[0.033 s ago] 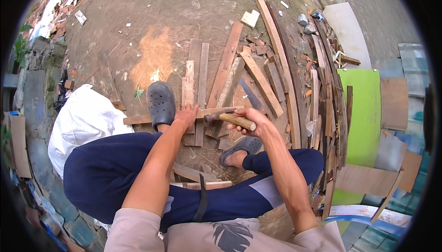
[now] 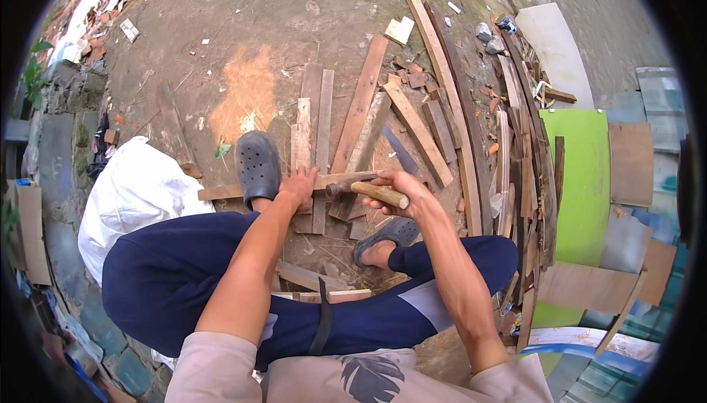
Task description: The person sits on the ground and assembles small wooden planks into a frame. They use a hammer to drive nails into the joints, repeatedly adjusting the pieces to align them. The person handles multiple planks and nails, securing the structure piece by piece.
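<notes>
A narrow wooden strip (image 2: 221,191) lies crosswise in front of me, passing by the front of my left shoe. My left hand (image 2: 298,186) is laid over this strip, fingers curling across it and holding it down. In my right hand (image 2: 405,191) is a hammer (image 2: 384,195), gripped by its thick round wooden handle. The dark hammer head points left, just above the strip and a little right of my left hand. Part of the strip is hidden behind the hammer and my right hand.
Several loose boards (image 2: 361,104) lie fanned out ahead. A handsaw blade (image 2: 398,151) rests among them. Long planks (image 2: 449,71) and a wood pile (image 2: 526,152) are at the right, beside a green panel (image 2: 578,189). A white sack (image 2: 136,197) sits at the left by a block wall (image 2: 59,152).
</notes>
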Tool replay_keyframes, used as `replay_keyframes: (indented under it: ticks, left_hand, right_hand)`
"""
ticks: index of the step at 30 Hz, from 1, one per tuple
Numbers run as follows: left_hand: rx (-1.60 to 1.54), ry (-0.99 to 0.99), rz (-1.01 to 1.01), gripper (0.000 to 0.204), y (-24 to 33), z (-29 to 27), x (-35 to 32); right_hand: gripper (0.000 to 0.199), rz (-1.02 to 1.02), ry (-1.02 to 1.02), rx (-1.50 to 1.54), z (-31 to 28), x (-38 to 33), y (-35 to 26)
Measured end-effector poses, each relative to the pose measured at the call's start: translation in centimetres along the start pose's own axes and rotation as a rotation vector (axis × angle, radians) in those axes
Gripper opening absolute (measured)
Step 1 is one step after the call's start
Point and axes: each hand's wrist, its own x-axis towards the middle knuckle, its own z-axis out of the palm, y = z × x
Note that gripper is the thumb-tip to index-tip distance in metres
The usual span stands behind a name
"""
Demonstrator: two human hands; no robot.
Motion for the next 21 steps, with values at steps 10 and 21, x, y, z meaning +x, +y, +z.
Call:
replay_keyframes:
  ticks: [10,21]
  left_hand:
    - [-0.086,0.31,0.24,0.094,0.6,-2.2,-1.9]
    - [-0.556,0.676,0.539,0.045,10.5,-3.3,0.4]
  right_hand:
    - [0.05,-0.434,-0.038,0.305,1.4,-2.2,1.8]
    - [0.077,-1.051,0.038,0.026,1.4,1.7,2.8]
